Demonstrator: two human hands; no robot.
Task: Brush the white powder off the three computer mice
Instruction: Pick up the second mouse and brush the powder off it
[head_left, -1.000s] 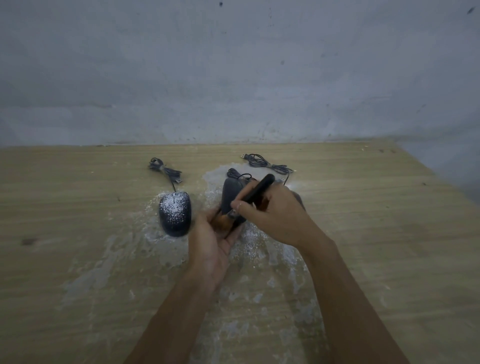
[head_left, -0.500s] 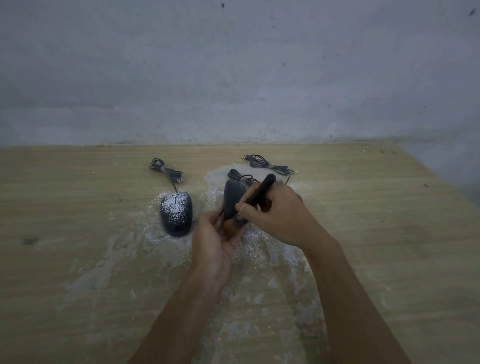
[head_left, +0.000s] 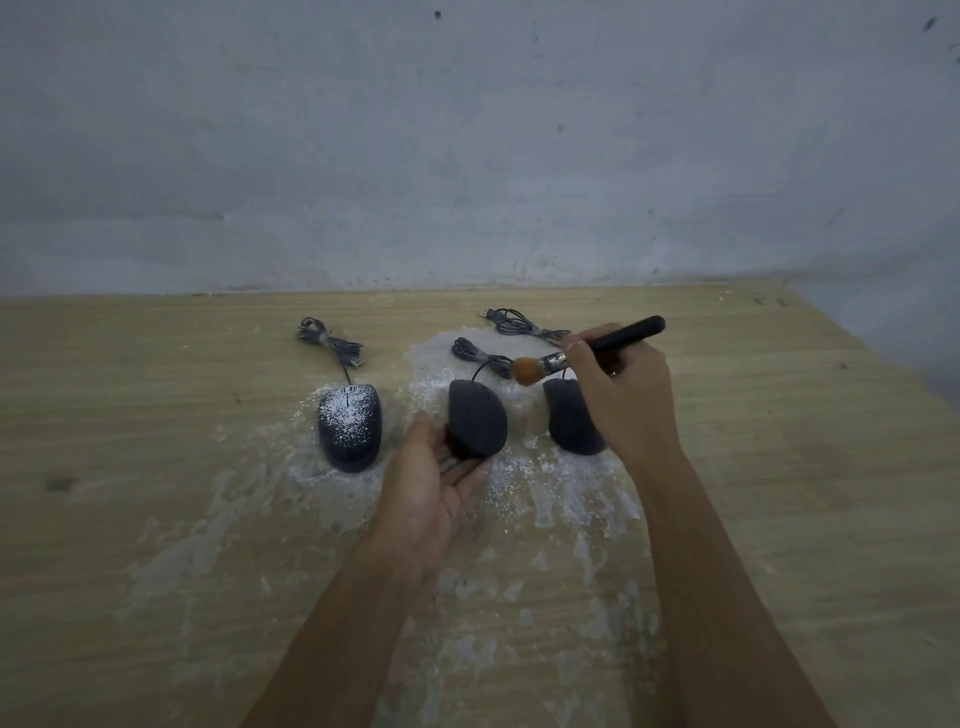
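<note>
Three dark wired computer mice lie in a row on the wooden table (head_left: 156, 415). White powder speckles the left mouse (head_left: 349, 426). The middle mouse (head_left: 477, 418) looks free of powder, and its near end rests against the fingers of my left hand (head_left: 431, 488), which lies open, palm up, with the thumb beside the mouse. My right hand (head_left: 621, 395) grips a black-handled brush (head_left: 618, 338). The brush's orange bristles (head_left: 525, 370) hover between the middle mouse and the right mouse (head_left: 569, 418). The right mouse also looks powder-free and is partly hidden by my right hand.
Smeared white powder (head_left: 519, 493) covers the table around and in front of the mice. Bundled cables (head_left: 330, 338) (head_left: 480, 353) (head_left: 519, 325) lie behind them. A grey wall (head_left: 467, 156) stands right behind the table. The table's right edge (head_left: 857, 343) runs diagonally.
The middle mouse, earlier held up in my left hand under the brush, now lies lower with my fingers spread open. My right hand has lifted the brush up and to the right.
</note>
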